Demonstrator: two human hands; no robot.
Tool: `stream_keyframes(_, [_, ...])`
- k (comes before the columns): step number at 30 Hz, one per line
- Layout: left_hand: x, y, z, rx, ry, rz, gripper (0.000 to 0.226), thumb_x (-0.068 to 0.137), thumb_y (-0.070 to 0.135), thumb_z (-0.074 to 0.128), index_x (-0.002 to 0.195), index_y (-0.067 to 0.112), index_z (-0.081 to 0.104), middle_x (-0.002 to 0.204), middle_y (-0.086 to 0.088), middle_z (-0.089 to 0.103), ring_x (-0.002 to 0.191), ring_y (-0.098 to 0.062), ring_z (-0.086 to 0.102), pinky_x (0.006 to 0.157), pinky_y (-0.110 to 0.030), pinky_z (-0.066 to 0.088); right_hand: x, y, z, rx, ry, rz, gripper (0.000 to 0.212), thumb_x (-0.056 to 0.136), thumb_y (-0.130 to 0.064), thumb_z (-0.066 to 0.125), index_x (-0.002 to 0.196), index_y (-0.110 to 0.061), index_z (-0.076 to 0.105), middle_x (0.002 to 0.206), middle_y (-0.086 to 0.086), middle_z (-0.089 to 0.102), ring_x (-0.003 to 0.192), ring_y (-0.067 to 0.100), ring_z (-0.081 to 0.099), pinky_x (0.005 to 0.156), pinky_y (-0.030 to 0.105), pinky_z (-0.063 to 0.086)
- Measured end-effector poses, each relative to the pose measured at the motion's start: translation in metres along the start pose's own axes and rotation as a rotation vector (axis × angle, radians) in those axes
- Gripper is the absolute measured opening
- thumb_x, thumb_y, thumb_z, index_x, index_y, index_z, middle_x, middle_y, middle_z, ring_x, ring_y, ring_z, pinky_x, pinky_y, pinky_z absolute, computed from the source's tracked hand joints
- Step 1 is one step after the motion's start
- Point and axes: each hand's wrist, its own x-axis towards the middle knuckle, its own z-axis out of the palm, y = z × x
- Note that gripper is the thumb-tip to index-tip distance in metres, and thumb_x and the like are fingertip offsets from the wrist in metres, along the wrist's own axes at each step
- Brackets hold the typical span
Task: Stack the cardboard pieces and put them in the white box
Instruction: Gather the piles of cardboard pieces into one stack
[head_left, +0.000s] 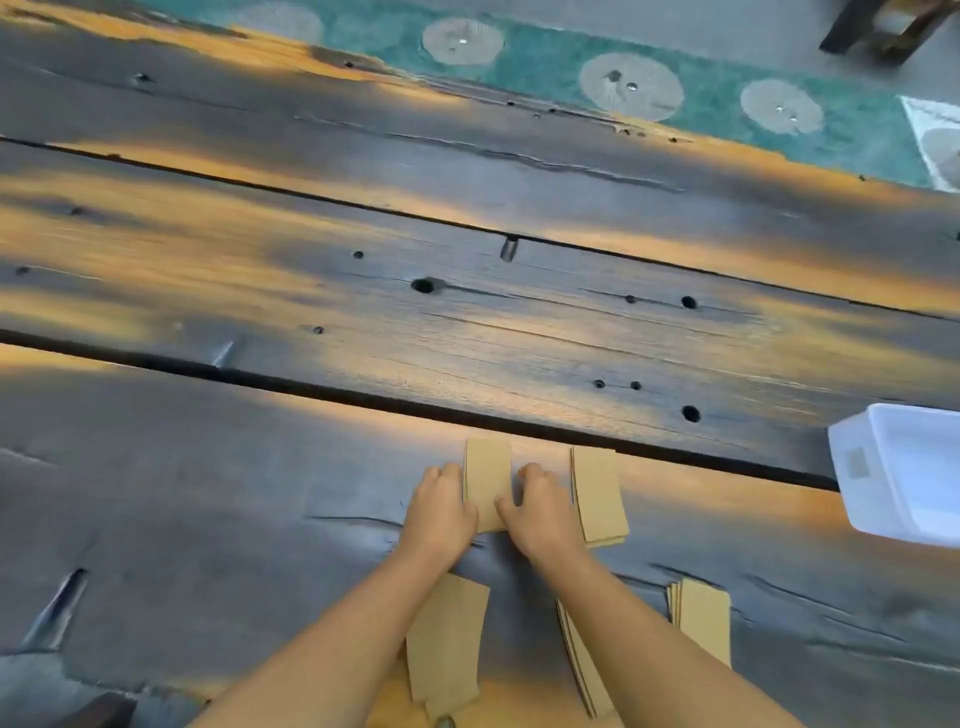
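A small stack of tan cardboard pieces (487, 475) lies on the wooden table, squeezed between my left hand (439, 506) on its left edge and my right hand (540, 512) on its right edge. Just to the right lies a second cardboard stack (598, 491), untouched. Nearer to me, more cardboard piles (447, 639) sit under and beside my forearms, one of them at the right (701, 616). The white box (852, 478) stands empty at the right edge of the view, well apart from both hands.
The dark plank table (363, 291) has gaps between boards, knot holes and a metal peg (509, 248). A green patterned mat (561, 57) runs along the far edge. A dark stool leg (883, 26) shows at the top right.
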Motion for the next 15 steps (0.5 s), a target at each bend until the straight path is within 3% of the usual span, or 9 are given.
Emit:
stream_keyframes(4, [0.016, 0.005, 0.004, -0.159, 0.037, -0.066, 0.035, 0.088, 0.008, 0.058, 0.123, 0.007, 0.055, 0.122, -0.015, 0.058, 0.111, -0.035, 0.06, 0.093, -0.045, 0.051, 0.013, -0.007, 0.004, 0.113, 0.032, 0.087, 0.032, 0.085, -0.025, 0.063, 0.11, -0.007, 0.056, 0.11, 0.015, 0.062, 0.096, 0.033, 0.062, 0.077, 0.037, 0.047])
stream_keyframes(9, [0.028, 0.008, 0.014, -0.386, 0.0, -0.184, 0.046, 0.086, 0.007, 0.064, 0.13, 0.008, 0.054, 0.119, -0.013, 0.063, 0.111, -0.03, 0.061, 0.089, -0.035, 0.05, 0.022, -0.006, 0.014, 0.223, 0.03, 0.18, 0.031, 0.083, -0.018, 0.062, 0.113, -0.01, 0.058, 0.104, 0.01, 0.067, 0.096, 0.028, 0.064, 0.072, 0.033, 0.047])
stream_keyframes(15, [0.034, 0.009, 0.019, -0.468, 0.023, -0.235, 0.023, 0.082, 0.002, 0.067, 0.101, 0.012, 0.058, 0.099, -0.009, 0.065, 0.093, -0.027, 0.064, 0.08, -0.036, 0.052, 0.028, 0.002, 0.022, 0.404, 0.038, 0.294, 0.019, 0.081, -0.004, 0.061, 0.096, -0.016, 0.057, 0.082, -0.001, 0.061, 0.081, 0.021, 0.06, 0.066, 0.028, 0.041])
